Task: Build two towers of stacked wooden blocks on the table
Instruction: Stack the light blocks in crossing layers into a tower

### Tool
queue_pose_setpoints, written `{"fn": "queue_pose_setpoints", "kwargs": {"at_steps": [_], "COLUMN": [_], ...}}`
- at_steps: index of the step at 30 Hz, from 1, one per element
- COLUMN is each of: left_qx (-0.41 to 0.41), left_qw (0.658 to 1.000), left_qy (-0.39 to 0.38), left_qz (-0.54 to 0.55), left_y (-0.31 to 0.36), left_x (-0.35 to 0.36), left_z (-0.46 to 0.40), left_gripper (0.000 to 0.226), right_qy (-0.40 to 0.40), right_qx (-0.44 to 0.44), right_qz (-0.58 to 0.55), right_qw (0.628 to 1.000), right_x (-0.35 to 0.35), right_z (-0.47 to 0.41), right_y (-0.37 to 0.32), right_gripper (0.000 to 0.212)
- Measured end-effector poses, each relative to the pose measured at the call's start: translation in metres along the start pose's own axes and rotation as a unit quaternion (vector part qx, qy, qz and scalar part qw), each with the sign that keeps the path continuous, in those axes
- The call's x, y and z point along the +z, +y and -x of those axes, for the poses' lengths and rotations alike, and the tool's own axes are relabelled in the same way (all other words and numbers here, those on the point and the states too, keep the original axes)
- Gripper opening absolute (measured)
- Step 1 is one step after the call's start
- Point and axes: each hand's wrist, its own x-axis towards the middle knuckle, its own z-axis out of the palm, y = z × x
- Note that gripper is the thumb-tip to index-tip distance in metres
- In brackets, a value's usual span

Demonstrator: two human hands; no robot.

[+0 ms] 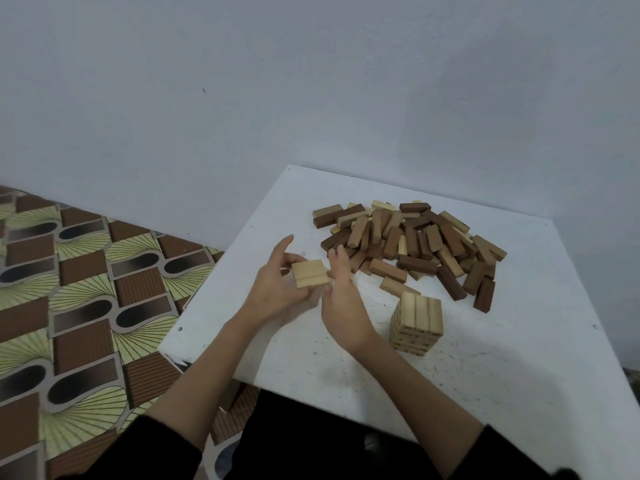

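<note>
Nearest, two bare forearms in dark sleeves reach forward over a white table [485,375] whose top is speckled with small marks. To the right of the arms, near the middle of the table, stands a short tower [416,322] of pale wooden blocks, several layers high, with three blocks side by side on top. Further in and to the left, both hands meet around a small cluster of pale blocks [310,274], two blocks showing side by side on top. The left hand [277,284] curls round the cluster's left side, its forefinger lifted and pointing away. The right hand [341,289] presses against the cluster's right side with fingers fairly straight and upright. Whether the cluster sits on the table or is lifted is unclear. Beyond, toward the far right, lies a loose pile of blocks [415,242], pale and dark brown, jumbled together. Left of the table is a patterned floor [69,289], and a plain grey wall [311,81] rises behind.
</note>
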Motion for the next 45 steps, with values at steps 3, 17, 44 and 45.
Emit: {"fn": "queue_pose_setpoints", "kwargs": {"at_steps": [3,17,44,45], "left_qx": [0.053,0.14,0.097,0.097], "left_qw": [0.998,0.968,0.961,0.961], "left_qy": [0.005,-0.202,-0.26,-0.259], "left_qz": [0.02,0.043,-0.016,-0.017], "left_y": [0.028,0.105,0.089,0.089], "left_x": [-0.007,0.075,0.087,0.088], "left_z": [-0.003,0.011,0.019,0.019], "left_gripper": [0.092,0.095,0.105,0.104], "right_qy": [0.0,-0.003,-0.028,-0.028], "right_qx": [-0.022,-0.042,-0.055,-0.058], "right_qz": [-0.087,0.05,0.086,0.091], "right_qw": [0.996,0.998,0.994,0.994], "right_x": [-0.02,-0.169,-0.156,-0.155], "right_z": [0.001,0.06,0.062,0.062], "right_y": [-0.03,0.012,0.047,0.047], "right_gripper": [0.079,0.096,0.099,0.099]}}
